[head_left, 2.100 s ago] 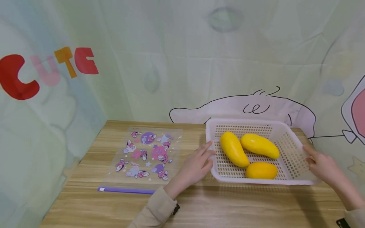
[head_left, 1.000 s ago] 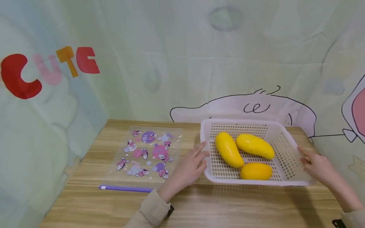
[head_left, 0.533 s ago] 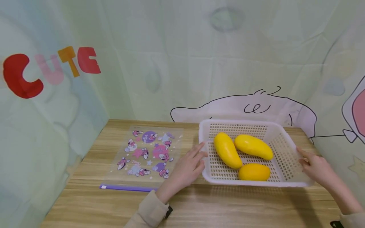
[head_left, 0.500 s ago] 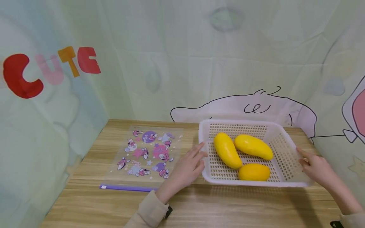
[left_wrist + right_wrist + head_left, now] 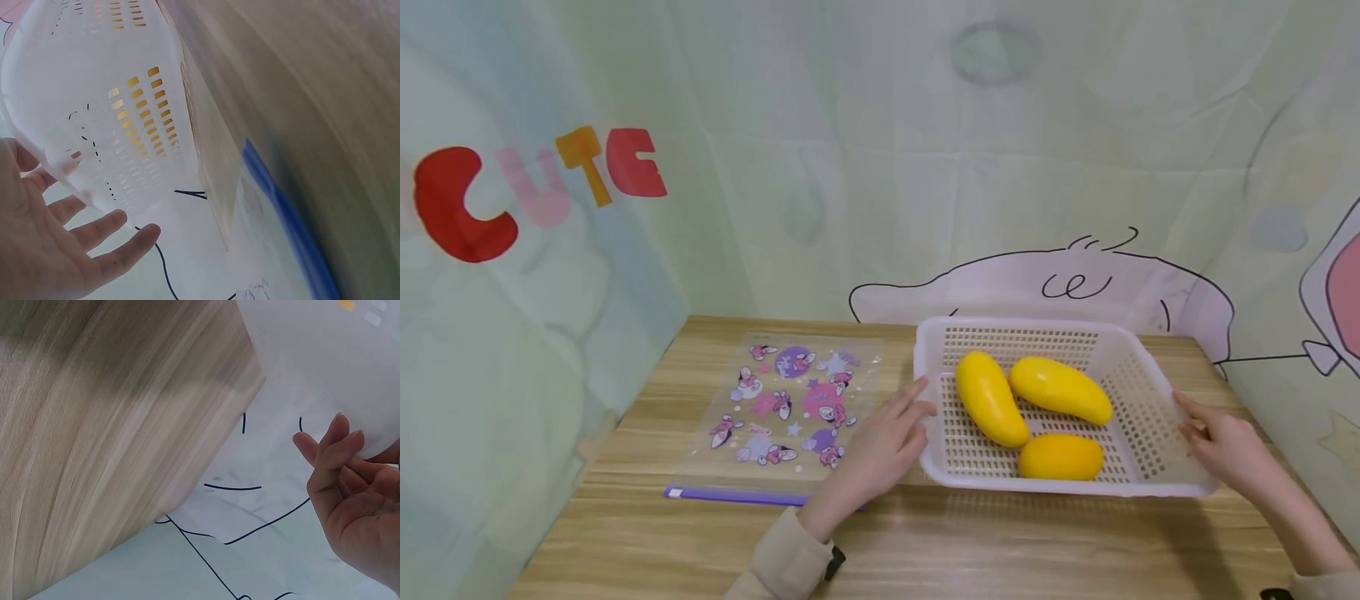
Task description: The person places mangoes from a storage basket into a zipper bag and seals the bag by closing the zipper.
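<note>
A white perforated plastic basket stands on the right of the table in the head view, holding three yellow mangoes. At its left end my left hand touches the rim with extended, spread fingers, as the left wrist view also shows. My right hand grips the opposite rim; in the right wrist view its fingers are curled against the wall, with part of the hand cut off by the frame. Left of the basket lies a flat clear bag printed with pink and purple cartoons.
Along the bag's near edge runs a purple slider strip, partly behind the left forearm. The wood-grain table meets a printed cloth backdrop at the back and left.
The basket has slid left and slightly nearer with the mangoes inside, both hands travelling with it at its ends. The bag stays in place on the table.
</note>
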A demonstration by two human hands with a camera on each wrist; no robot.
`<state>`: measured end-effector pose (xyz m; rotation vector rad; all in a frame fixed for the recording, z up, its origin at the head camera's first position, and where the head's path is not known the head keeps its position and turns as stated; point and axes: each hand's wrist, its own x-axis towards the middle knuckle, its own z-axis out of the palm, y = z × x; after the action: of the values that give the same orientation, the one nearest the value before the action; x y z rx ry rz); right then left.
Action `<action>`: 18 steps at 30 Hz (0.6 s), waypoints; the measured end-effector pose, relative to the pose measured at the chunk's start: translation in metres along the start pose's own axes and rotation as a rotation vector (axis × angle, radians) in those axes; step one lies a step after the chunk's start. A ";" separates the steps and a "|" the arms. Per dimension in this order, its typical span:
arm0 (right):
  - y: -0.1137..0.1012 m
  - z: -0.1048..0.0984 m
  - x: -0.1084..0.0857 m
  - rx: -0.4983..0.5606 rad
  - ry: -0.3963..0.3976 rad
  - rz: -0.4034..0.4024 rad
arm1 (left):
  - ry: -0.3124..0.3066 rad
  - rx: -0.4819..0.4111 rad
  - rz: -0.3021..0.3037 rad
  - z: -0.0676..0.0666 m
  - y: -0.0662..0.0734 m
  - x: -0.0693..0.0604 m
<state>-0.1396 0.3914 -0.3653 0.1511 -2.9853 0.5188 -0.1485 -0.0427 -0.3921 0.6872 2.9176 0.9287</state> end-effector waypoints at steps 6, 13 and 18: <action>-0.001 -0.001 -0.001 -0.003 -0.008 0.007 | -0.015 -0.002 0.008 -0.004 0.000 -0.002; -0.001 -0.002 -0.001 -0.010 -0.004 0.009 | -0.072 -0.051 0.037 -0.013 -0.001 0.001; -0.001 -0.002 0.001 -0.011 -0.018 0.011 | -0.102 -0.047 0.036 -0.021 -0.004 0.002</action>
<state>-0.1399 0.3906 -0.3631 0.1397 -3.0077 0.5047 -0.1546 -0.0560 -0.3765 0.7635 2.7949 0.9336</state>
